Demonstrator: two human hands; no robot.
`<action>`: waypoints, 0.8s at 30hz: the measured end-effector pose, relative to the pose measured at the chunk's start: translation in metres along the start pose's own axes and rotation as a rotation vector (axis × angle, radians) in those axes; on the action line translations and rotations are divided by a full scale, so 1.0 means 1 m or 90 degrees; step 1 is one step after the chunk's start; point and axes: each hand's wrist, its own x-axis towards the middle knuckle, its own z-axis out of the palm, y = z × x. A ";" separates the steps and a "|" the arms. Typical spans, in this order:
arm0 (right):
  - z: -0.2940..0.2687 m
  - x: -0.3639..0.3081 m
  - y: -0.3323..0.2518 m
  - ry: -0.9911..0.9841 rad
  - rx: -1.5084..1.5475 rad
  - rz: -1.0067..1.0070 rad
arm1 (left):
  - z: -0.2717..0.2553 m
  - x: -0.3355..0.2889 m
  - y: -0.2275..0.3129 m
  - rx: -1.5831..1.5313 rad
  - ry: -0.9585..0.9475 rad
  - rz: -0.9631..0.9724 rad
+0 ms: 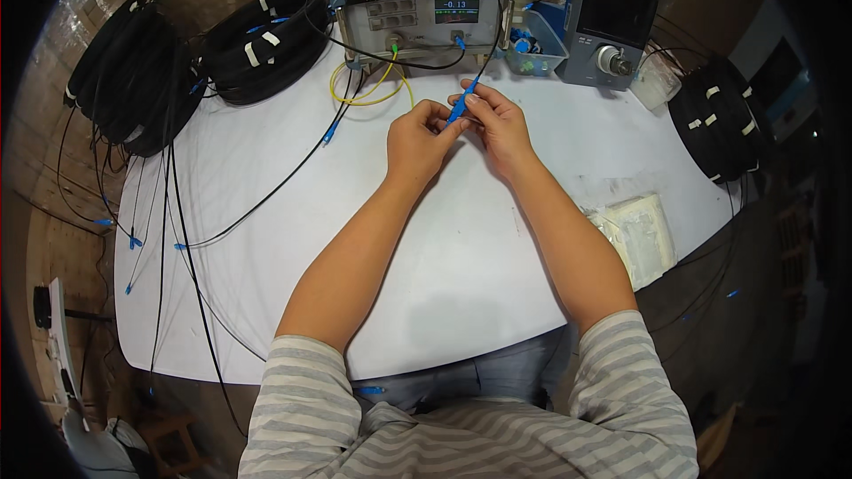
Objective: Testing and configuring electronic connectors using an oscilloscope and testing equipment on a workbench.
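1. Coils of black cable bound with white tape [133, 75] lie at the left edge of the white table [266, 302]
2. Left hand [419, 140]: its grip is pinched shut on the lower end of a slim blue plastic cable connector [458, 108], held just above the middle of the table
3. Right hand [499, 122]: fingers closed on the connector's upper part, touching the left hand
4. Grey box-shaped test instrument [426, 22] stands behind the hands
5. Clear plastic bags [641, 235] lie near the right edge

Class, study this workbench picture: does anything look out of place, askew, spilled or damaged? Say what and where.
Nothing looks spilled or damaged. The thin black cables trail loosely across the white table and over its left edge, untidy beside the taped black cable coils. Both hands, left hand and right hand, hold the blue cable connector.
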 end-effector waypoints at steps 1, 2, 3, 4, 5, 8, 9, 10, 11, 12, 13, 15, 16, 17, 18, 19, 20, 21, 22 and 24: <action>-0.001 0.000 0.000 0.000 0.000 0.000 | 0.000 -0.001 0.001 0.005 0.003 0.007; -0.001 0.000 -0.001 -0.009 0.015 0.017 | 0.000 -0.001 0.001 0.010 0.006 0.013; -0.002 0.001 -0.001 -0.018 0.029 0.033 | -0.001 -0.001 0.001 0.010 0.006 0.013; -0.002 0.001 -0.002 -0.018 0.029 0.033 | 0.000 0.000 0.000 -0.011 -0.001 0.015; -0.003 0.001 -0.002 -0.023 0.034 0.034 | 0.001 0.000 -0.001 -0.032 -0.008 0.017; -0.001 0.000 -0.003 -0.033 0.049 0.040 | 0.002 0.000 -0.004 0.003 0.016 0.062; 0.000 0.000 -0.003 -0.038 0.059 0.046 | 0.001 0.000 -0.005 0.003 0.017 0.062; -0.001 -0.001 -0.004 -0.037 0.059 0.046 | 0.002 0.000 -0.004 -0.011 0.009 0.051; -0.001 -0.001 -0.004 -0.037 0.057 0.049 | 0.002 0.000 -0.002 -0.026 0.001 0.041; -0.002 -0.001 -0.004 -0.037 0.056 0.053 | 0.002 -0.001 -0.001 -0.026 0.001 0.041; -0.002 -0.001 -0.004 -0.036 0.056 0.052 | 0.002 -0.001 -0.001 -0.023 0.002 0.047; -0.002 0.000 -0.004 -0.030 0.056 0.060 | 0.002 -0.001 0.000 -0.019 0.004 0.054; -0.002 0.000 -0.003 -0.030 0.057 0.060 | 0.002 -0.001 -0.001 -0.024 0.004 0.057; -0.002 0.000 -0.003 -0.038 0.061 0.057 | 0.001 -0.001 -0.001 -0.028 0.005 0.061; -0.002 0.000 -0.002 -0.045 0.066 0.053 | 0.001 -0.002 -0.002 -0.028 0.004 0.061; -0.004 0.000 -0.002 -0.045 0.065 0.053 | 0.001 -0.002 -0.001 -0.019 0.002 0.060; -0.005 0.001 -0.002 -0.046 0.063 0.051 | 0.001 -0.002 0.000 -0.010 0.000 0.058; -0.006 0.001 -0.002 -0.047 0.060 0.048 | 0.001 -0.002 0.001 -0.010 -0.001 0.059; -0.004 0.000 -0.003 -0.048 0.060 0.049 | 0.000 -0.002 0.002 -0.010 -0.012 0.039; 0.001 -0.002 -0.005 -0.013 0.034 0.049 | -0.001 -0.002 0.003 -0.010 -0.023 0.019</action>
